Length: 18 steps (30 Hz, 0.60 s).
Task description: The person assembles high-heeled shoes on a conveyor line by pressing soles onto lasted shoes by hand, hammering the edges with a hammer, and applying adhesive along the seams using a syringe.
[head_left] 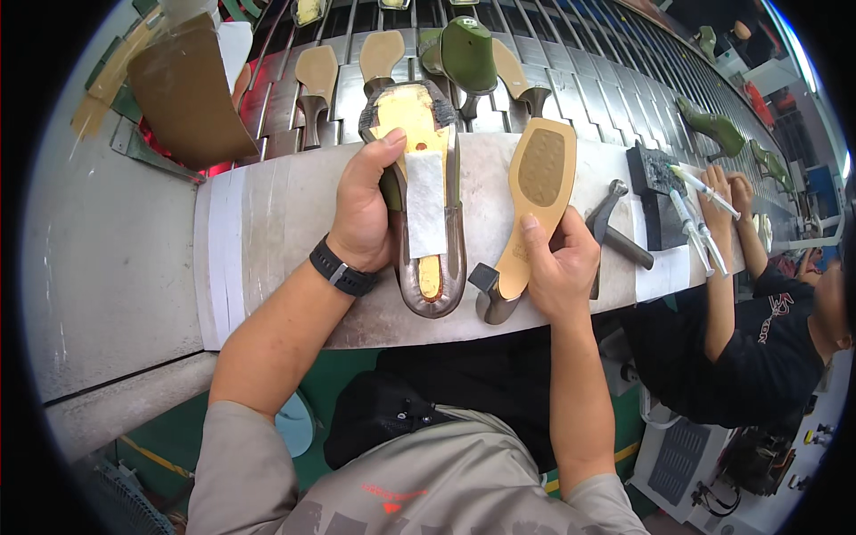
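Observation:
My left hand (364, 207) grips a lasted shoe (455, 236) turned bottom up, thumb pressed near its forepart. Dark glossy material wraps the shoe's rounded heel end, and its underside is yellow. A white fabric strip (426, 207) lies lengthwise along the middle of that underside. To the right, my right hand (563, 266) holds a tan shoe sole (540, 165) by its narrow waist, thumb on the face with the brown textured patch. A dark heel block (496, 301) is joined to the sole's lower end. Shoe and sole are side by side, apart.
A hammer (624, 236) lies right of the sole, beside a dark block (655, 196) and several syringes (691, 227). A co-worker's hands (724, 198) are there. Beyond the pale bench (276, 232), a slatted conveyor (571, 67) carries heeled soles (316, 71) and green shoes (470, 58). Brown cardboard (183, 98) stands left.

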Each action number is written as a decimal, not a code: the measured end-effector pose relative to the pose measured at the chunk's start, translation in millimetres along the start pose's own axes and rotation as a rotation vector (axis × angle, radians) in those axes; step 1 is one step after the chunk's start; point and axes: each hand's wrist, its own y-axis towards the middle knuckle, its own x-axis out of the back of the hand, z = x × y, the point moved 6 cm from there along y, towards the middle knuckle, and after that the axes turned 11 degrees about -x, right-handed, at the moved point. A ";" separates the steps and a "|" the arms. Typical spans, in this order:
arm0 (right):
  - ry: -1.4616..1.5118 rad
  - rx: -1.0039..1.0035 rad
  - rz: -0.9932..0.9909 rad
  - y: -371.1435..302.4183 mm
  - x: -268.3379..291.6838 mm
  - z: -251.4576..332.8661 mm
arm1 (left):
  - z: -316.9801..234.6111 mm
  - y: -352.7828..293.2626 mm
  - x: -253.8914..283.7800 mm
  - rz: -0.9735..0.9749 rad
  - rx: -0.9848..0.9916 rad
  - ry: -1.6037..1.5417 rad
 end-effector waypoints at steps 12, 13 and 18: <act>-0.046 0.024 -0.021 0.1 -0.6 1.8 | -3.3 0.4 -3.0 -0.007 0.005 -0.050; -0.023 0.007 -0.027 -0.8 -2.7 0.5 | -3.9 -0.6 -0.5 -0.017 -0.003 -0.068; -0.025 -0.029 -0.027 -1.1 -0.1 -3.5 | 4.3 1.9 1.0 -0.074 -0.015 -0.037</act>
